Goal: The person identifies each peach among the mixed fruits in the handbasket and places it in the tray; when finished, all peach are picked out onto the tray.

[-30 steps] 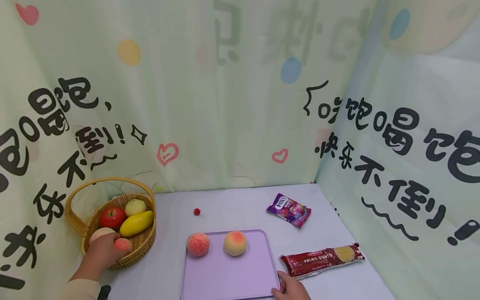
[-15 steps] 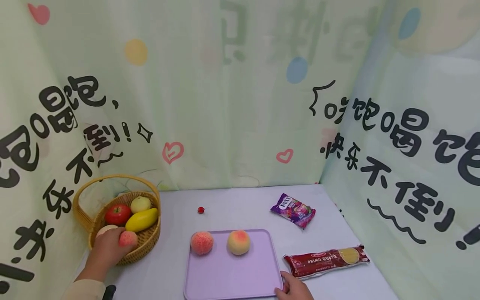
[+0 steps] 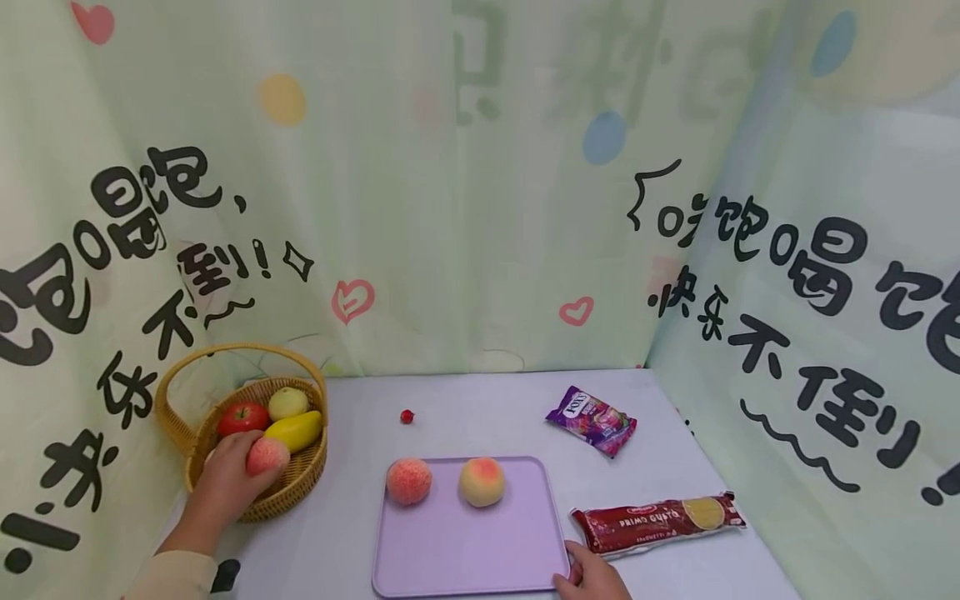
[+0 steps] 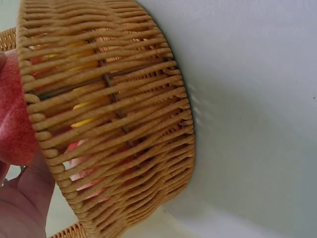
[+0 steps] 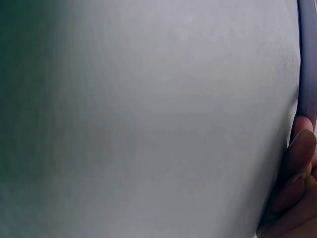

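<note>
At the near side of the wicker basket (image 3: 294, 493), my left hand (image 3: 223, 482) grips a pink peach (image 3: 268, 457). The left wrist view shows this peach (image 4: 15, 111) at rim height, with the thumb side of the hand below it. In the basket lie a red tomato-like fruit (image 3: 242, 417), a pale green round fruit (image 3: 288, 404) and a yellow oblong fruit (image 3: 295, 431); my hand hides part of the contents. My right hand (image 3: 595, 575) pinches the right edge of a purple tray (image 3: 468, 554). On the tray sit a reddish peach (image 3: 408, 481) and a yellow-pink peach (image 3: 482, 482).
A purple snack bag (image 3: 592, 421) lies at the back right. A red spaghetti packet (image 3: 660, 523) lies right of the tray, near my right hand. One small red berry-like thing (image 3: 407, 417) is behind the tray. Printed curtains (image 3: 465, 250) bound the table's back and sides.
My left hand has lifted the peach slightly up and towards the basket's front right. The whole view has shifted a little; my right hand keeps its hold on the tray edge.
</note>
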The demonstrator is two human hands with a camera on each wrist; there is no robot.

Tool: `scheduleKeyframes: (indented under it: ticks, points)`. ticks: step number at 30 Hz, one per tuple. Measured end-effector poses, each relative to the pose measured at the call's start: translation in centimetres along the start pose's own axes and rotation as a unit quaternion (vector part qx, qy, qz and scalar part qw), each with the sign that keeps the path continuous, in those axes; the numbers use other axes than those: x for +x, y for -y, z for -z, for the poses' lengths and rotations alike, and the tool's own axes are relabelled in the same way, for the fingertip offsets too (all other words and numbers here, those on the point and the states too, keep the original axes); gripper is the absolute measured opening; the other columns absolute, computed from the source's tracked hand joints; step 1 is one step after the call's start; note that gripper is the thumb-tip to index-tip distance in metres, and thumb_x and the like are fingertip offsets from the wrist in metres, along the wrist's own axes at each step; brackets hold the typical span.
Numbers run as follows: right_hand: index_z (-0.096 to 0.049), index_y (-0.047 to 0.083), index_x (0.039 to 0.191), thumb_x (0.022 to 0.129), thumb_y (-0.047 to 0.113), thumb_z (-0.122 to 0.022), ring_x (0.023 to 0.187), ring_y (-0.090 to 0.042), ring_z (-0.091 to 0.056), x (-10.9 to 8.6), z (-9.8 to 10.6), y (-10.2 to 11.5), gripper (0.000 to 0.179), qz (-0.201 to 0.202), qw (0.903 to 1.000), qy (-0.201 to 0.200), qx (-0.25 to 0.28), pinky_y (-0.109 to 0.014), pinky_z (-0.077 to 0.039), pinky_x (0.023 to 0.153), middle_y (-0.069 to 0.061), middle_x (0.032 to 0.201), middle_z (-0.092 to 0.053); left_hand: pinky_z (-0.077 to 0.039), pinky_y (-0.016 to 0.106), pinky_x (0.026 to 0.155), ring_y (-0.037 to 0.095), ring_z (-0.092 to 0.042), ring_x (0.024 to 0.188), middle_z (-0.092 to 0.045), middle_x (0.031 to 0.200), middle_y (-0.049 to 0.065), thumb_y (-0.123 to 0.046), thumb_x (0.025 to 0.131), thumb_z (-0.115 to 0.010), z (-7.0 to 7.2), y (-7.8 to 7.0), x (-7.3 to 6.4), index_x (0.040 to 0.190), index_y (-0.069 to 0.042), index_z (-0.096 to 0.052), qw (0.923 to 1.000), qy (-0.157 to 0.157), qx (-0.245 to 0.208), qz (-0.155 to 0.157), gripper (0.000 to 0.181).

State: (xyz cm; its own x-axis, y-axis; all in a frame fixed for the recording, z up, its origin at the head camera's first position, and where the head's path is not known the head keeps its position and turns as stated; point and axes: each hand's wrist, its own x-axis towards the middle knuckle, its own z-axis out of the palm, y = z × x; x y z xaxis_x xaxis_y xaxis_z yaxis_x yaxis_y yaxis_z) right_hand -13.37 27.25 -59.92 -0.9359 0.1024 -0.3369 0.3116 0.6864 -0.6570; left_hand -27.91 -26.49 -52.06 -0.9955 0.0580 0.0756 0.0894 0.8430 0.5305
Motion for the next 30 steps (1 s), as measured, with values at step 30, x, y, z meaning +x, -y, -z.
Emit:
scheduleKeyframes:
  ticks: [30]
  points:
    - [-0.052,-0.015,0.137,0.091,0.029,-0.077,0.067,-0.015,-0.048,0.0,-0.1,0.2,0.068,-0.009,0.9999,0.004,-0.011,-0.030,-0.041,0.062,-0.002,0.075,-0.053,-0.054,0.062,0.096,0.040,-0.059,0.113,-0.060,0.129,0.024,-0.030,0.079,-0.090,-0.3,-4.3,-1.4,0.137,-0.007,-0.044,0.9921,-0.048,-0.104,-0.051,0.078]
